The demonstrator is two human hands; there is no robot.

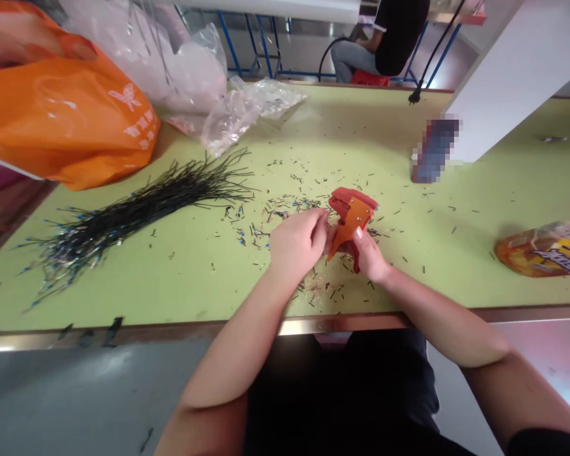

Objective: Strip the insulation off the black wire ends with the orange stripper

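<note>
My right hand [368, 256] is closed around the handles of an orange wire stripper [350, 220], held upright just above the green table [185, 278]. My left hand [298, 240] sits right beside the tool's jaws with its fingers curled and pinched toward them; what they pinch is too small to see. A long bundle of thin black wires with blue ends [133, 212] lies to the left. Short cut wire bits and insulation scraps [285, 209] are scattered around both hands.
An orange plastic bag [71, 120] and clear plastic bags [228, 107] lie at the back left. A white box [508, 76] stands at the back right, a snack packet [546, 248] lies at the right edge. Another person [384, 38] sits beyond the table.
</note>
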